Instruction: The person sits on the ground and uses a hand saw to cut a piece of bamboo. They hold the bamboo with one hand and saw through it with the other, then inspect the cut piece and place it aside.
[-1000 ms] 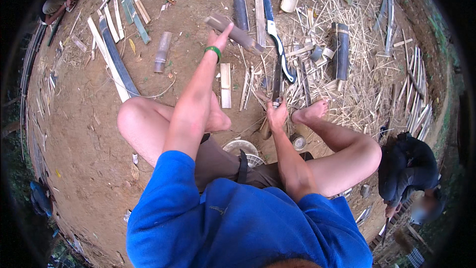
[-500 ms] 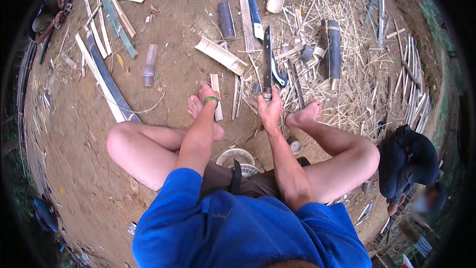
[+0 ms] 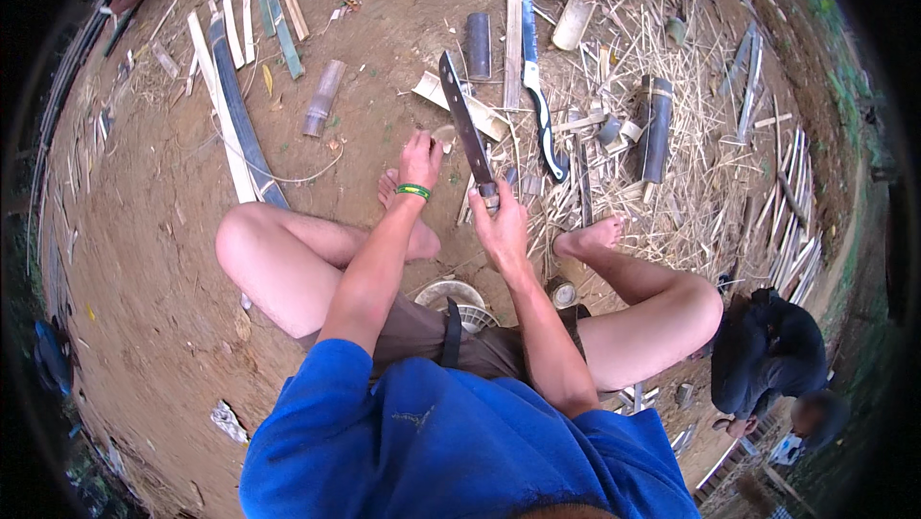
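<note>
The right hand [image 3: 503,219] is closed around the handle of a machete [image 3: 469,126], fingers and thumb wrapped firmly, the dark blade slanting away from the person with its tip toward the left. The left hand [image 3: 419,159], above a green wristband [image 3: 413,191], is left of the machete's lower blade, apart from it; its fingers are curled downward, and whether they pinch anything I cannot tell. Just behind the machete's blade, showing on both sides of it, lies a split half-round bamboo piece [image 3: 488,120]; whether the two touch is unclear. Beyond the machete's blade a dark bamboo tube [image 3: 479,46] lies on the soil, and right of the machete come a flat bamboo slat [image 3: 513,49] and a hand saw [image 3: 544,130] with a white and black handle. Farther right of the machete, a second, longer bamboo tube [image 3: 655,130] lies among pale shavings [image 3: 705,126]. On the near side of the machete, between the person's legs, is a round basin [image 3: 444,291]. Well left of the machete are a brownish bamboo section [image 3: 324,99] and long bamboo strips [image 3: 228,106]. Far right of the machete, toward the near side, a co-worker [image 3: 767,346] in dark clothing bends over
</note>
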Action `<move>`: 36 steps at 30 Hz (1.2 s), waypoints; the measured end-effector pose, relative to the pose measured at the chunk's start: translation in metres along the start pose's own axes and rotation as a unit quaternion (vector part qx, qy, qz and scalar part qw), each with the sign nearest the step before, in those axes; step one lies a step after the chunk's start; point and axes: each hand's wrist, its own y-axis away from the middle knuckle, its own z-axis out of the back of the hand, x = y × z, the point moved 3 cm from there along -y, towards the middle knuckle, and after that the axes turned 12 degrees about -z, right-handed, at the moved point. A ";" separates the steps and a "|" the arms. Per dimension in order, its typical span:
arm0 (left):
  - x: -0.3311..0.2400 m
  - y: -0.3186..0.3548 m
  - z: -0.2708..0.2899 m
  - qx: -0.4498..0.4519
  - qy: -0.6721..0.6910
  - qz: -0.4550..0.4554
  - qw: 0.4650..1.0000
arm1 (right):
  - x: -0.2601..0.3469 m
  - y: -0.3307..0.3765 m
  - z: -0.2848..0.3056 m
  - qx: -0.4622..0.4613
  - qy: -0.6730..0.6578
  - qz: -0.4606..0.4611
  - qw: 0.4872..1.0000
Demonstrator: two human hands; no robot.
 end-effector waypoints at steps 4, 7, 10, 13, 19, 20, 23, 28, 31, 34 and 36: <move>0.001 0.018 -0.007 0.020 0.019 0.025 0.999 | -0.009 0.020 -0.005 0.003 0.031 -0.004 0.999; -0.001 0.022 -0.005 0.032 0.020 0.023 0.999 | -0.010 0.027 -0.007 0.011 0.038 -0.023 0.999; -0.004 0.021 -0.005 0.038 0.019 0.013 0.999 | -0.016 0.029 -0.009 0.004 0.030 -0.015 0.999; -0.004 0.022 -0.006 0.032 0.021 0.011 0.999 | -0.020 0.027 -0.012 0.016 0.039 -0.006 0.999; -0.006 0.019 -0.003 0.047 0.014 0.028 0.998 | -0.028 0.023 -0.023 -0.001 0.086 0.012 0.996; -0.007 0.020 -0.003 0.052 0.011 0.031 0.998 | -0.030 0.023 -0.024 0.001 0.091 0.013 0.996; -0.006 0.017 0.007 0.010 0.100 0.074 0.992 | -0.039 0.021 -0.028 -0.001 0.104 0.007 0.995; -0.010 0.004 0.003 0.038 0.168 0.194 0.966 | -0.046 0.017 -0.028 -0.012 0.101 -0.001 0.995; 0.003 0.001 -0.007 0.078 0.208 0.265 0.938 | -0.046 0.012 -0.024 -0.001 0.078 0.012 0.997; 0.019 0.005 -0.013 0.071 0.223 0.245 0.941 | -0.036 0.011 -0.017 0.015 0.026 -0.004 1.000; 0.022 0.006 -0.016 0.064 0.226 0.215 0.948 | -0.034 0.012 -0.014 0.014 0.008 -0.031 0.999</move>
